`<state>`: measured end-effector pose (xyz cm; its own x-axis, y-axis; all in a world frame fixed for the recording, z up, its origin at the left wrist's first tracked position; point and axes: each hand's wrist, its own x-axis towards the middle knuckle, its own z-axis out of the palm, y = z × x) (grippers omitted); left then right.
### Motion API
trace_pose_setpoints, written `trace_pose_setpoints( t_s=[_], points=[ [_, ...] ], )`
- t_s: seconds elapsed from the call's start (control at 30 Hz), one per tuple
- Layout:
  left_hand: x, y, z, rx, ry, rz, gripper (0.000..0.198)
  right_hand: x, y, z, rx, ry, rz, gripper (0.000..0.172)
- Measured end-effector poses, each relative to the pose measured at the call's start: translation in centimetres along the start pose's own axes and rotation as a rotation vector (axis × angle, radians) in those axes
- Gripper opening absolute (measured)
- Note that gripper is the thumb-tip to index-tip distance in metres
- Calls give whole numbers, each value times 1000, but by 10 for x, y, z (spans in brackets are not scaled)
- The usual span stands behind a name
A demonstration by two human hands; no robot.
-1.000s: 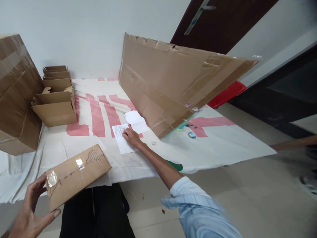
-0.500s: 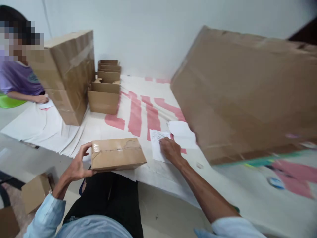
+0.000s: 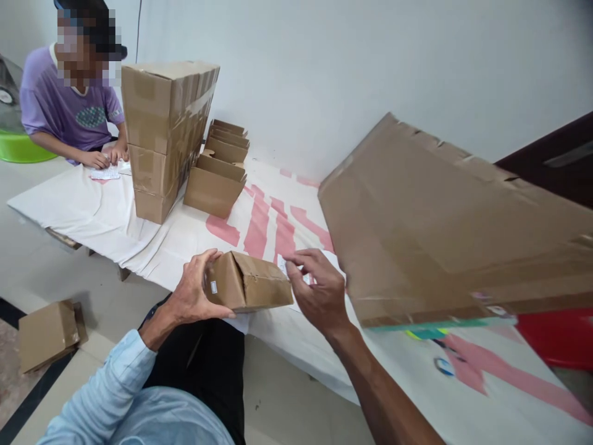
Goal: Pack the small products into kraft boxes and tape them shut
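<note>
A small brown cardboard box (image 3: 269, 285) is tilted at the table's front edge, its end face turned partly toward me. A small white label (image 3: 214, 287) shows on that end. My left hand (image 3: 192, 289) grips the box by this end, thumb along the bottom and fingers behind. Close to the box's other end is my right hand (image 3: 319, 293), thumb and forefinger pinched together. Whatever they may hold is too small to make out. Behind that hand lies white paper (image 3: 281, 264), mostly covered by it.
Stacked taped boxes (image 3: 148, 133) and a row of open cartons (image 3: 214, 188) stand at left on the cloth-covered table (image 3: 259, 170). A large cardboard sheet (image 3: 445, 228) leans at right, near a tape roll (image 3: 443, 366). Another person (image 3: 69, 117) sits far left. A box (image 3: 49, 337) lies on the floor.
My right hand has lifted off the paper and come toward the box. My left hand has moved right and turned the box so its labelled end shows. The view has shifted.
</note>
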<state>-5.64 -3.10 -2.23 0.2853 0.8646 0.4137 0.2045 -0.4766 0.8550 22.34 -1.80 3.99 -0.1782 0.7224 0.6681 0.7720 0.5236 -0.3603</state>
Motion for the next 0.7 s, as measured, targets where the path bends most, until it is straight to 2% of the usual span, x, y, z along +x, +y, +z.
trace_pose_setpoints(
  t_s=[0.03, 0.1, 0.2, 0.3, 0.4, 0.57, 0.7],
  points=[
    [1, 3, 3, 0, 5, 5, 134, 7, -23, -4, 12, -10, -97, 16],
    [3, 8, 9, 13, 17, 8, 132, 16, -62, -6, -9, -112, -278, 18],
    [5, 16, 18, 74, 47, 11, 129, 22, -91, 4, -135, -310, -453, 21],
    [9, 20, 24, 130, 59, 29, 124, 23, -92, 21, -286, -406, -510, 17],
    [12, 19, 27, 147, 54, 55, 125, 23, -85, 31, -376, -412, -511, 15],
    [14, 14, 29, 163, -40, 157, 133, 19, -81, 27, -415, -421, -538, 14],
    [16, 15, 33, 177, -24, 161, 129, 17, -81, 22, -423, -438, -549, 17]
  ],
)
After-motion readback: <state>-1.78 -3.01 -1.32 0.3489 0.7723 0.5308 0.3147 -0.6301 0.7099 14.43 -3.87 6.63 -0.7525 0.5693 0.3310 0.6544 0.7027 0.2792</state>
